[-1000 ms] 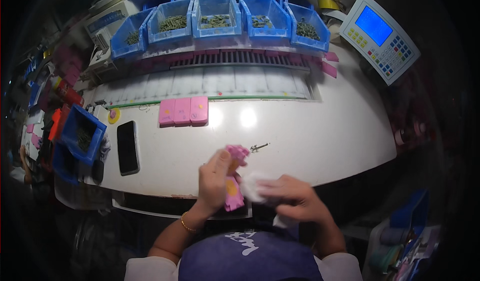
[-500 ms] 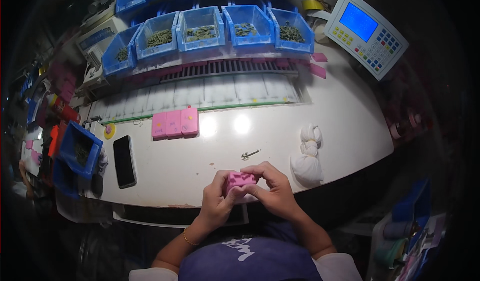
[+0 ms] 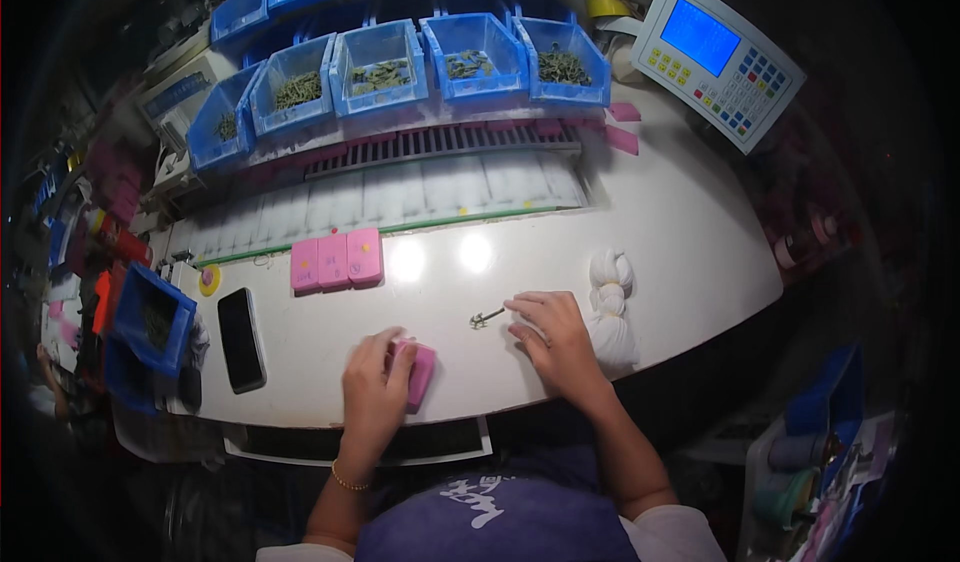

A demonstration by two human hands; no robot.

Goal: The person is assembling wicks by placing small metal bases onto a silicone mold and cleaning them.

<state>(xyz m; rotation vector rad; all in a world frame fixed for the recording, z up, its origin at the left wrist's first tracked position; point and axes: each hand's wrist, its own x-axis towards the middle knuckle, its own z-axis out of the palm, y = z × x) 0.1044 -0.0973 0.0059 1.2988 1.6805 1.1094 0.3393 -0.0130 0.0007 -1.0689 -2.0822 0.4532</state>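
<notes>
Resting palm-down on the white table (image 3: pixel 650 232), left hand (image 3: pixel 374 390) clasping a pink block (image 3: pixel 420 374), right hand (image 3: pixel 552 340) loosely spread beside a small metal part (image 3: pixel 486 317)

An assembly workstation in a small-parts workshop or factory.

Along the far edge of the curved white worktable (image 3: pixel 680 232) stands a row of open blue plastic bins (image 3: pixel 470 57) filled with small dark metal parts, with a second row stacked behind. Below them runs a slotted white feed rack (image 3: pixel 440 142). At the far right corner sits a grey control panel with a blue screen and coloured keys (image 3: pixel 715 57). More blue plastic parts boxes (image 3: pixel 150 317) hang off the left edge.
</notes>
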